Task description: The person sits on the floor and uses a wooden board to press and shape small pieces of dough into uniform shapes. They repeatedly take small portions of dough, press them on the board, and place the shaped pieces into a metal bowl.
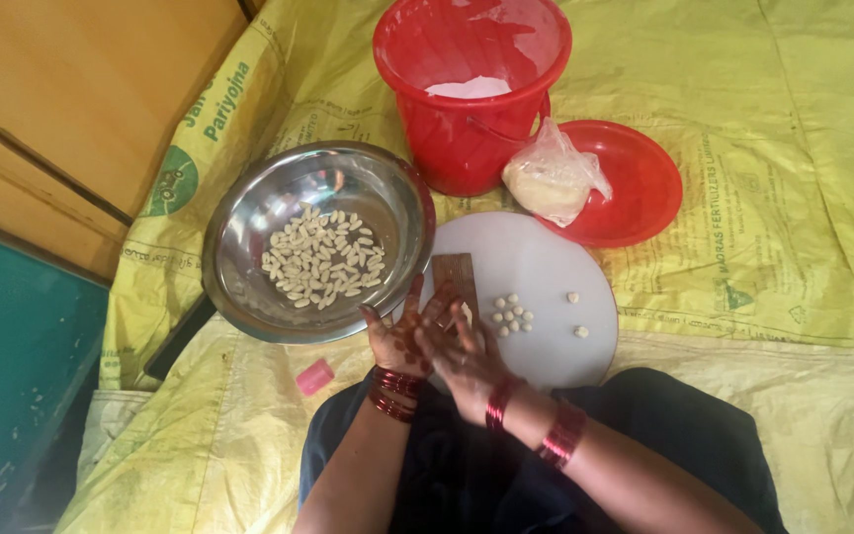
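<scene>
My left hand [399, 334] and my right hand [465, 356] meet over a small ridged brown wooden block [455, 275] that lies on a round white board [546, 272]. My right fingers press a bit of pale dough [466, 313] against the block; my left hand holds the block's near end. Several small dough balls [512, 312] lie on the board right of my hands, with two more [576, 314] farther right. A steel bowl [239, 257] to the left holds several shaped pale dough pieces [323, 259].
A red bucket [467, 129] with white flour stands behind the board. Beside it a red lid [644, 188] carries a clear bag of dough [551, 180]. A small pink block [314, 377] lies on the yellow woven sheet [793, 198]. Wooden furniture [81, 89] is at left.
</scene>
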